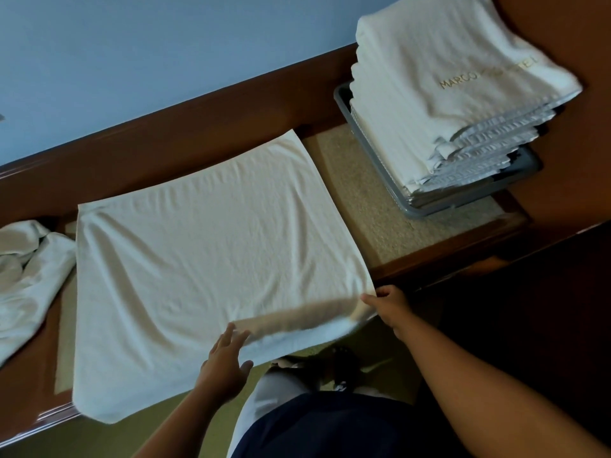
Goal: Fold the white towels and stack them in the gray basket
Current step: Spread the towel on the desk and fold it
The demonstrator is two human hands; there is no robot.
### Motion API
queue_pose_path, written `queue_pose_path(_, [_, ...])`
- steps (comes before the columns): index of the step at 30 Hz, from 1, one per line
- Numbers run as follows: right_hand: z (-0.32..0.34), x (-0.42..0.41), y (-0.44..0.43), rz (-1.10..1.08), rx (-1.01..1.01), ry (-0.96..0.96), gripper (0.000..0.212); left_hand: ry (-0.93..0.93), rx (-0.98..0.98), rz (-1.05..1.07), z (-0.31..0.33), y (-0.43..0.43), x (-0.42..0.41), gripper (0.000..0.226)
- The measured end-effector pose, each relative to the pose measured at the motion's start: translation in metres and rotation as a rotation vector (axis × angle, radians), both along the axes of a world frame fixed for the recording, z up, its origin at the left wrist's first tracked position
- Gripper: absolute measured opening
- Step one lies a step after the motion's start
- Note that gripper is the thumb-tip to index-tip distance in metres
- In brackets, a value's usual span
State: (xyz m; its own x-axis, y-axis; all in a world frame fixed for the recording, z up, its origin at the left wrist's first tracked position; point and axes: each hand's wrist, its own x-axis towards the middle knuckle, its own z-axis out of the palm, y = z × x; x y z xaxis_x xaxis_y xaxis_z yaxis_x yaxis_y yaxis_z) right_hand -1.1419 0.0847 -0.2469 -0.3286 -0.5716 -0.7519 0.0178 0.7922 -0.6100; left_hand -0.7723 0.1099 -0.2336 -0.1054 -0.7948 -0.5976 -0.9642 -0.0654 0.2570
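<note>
A white towel point(211, 246) lies spread flat across the wooden table, its near edge hanging over the table's front. My left hand point(224, 365) rests on that near edge with fingers straight, thumb under the cloth. My right hand point(388, 305) pinches the towel's near right corner, which is lifted a little. At the back right stands the gray basket point(529, 166), holding a tall stack of folded white towels point(446, 94); the top one carries gold lettering.
A heap of unfolded white towels point(29, 272) lies at the left end of the table. A beige mat point(380, 219) covers the tabletop between the spread towel and the basket. A blue wall runs behind. My legs and shoes show below.
</note>
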Motion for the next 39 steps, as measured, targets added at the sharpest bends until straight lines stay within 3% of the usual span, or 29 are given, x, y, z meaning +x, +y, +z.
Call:
queue_pose_path(4, [0.001, -0.006, 0.0, 0.256, 0.114, -0.062, 0.039, -0.072, 0.018, -0.071, 0.0, 0.007, 0.003, 0.06])
queue_pose_path(8, [0.0, -0.006, -0.004, 0.357, 0.077, 0.063, 0.038, -0.099, 0.017, -0.094, 0.003, 0.01, 0.003, 0.056])
queue_pose_path(14, [-0.019, -0.047, 0.021, 0.197, 0.181, 0.291, 0.034, -0.006, -0.066, 0.005, 0.008, 0.014, -0.001, 0.064])
queue_pose_path(17, [-0.025, -0.038, 0.02, 0.221, 0.211, 0.346, 0.033, -0.037, -0.069, 0.062, 0.007, 0.019, 0.002, 0.072])
queue_pose_path(22, [-0.005, -0.002, 0.009, 0.117, 0.179, 0.572, 0.041, -0.091, -0.041, 0.27, 0.004, 0.025, 0.036, 0.066])
queue_pose_path(25, [0.004, 0.027, 0.006, 0.325, 0.059, 0.636, 0.042, -0.104, -0.036, 0.451, -0.001, 0.031, 0.071, 0.068])
queue_pose_path(30, [0.012, 0.072, -0.006, 0.681, -0.092, 0.578, 0.033, 0.006, -0.113, 0.776, -0.007, 0.035, 0.13, 0.059])
queue_pose_path(36, [0.025, 0.143, -0.033, 0.908, -0.119, 0.568, 0.028, 0.029, -0.189, 1.015, -0.014, 0.021, 0.204, 0.06])
queue_pose_path(39, [0.03, 0.188, -0.05, 1.005, -0.124, 0.568, 0.025, -0.072, -0.192, 1.132, -0.012, 0.006, 0.23, 0.063])
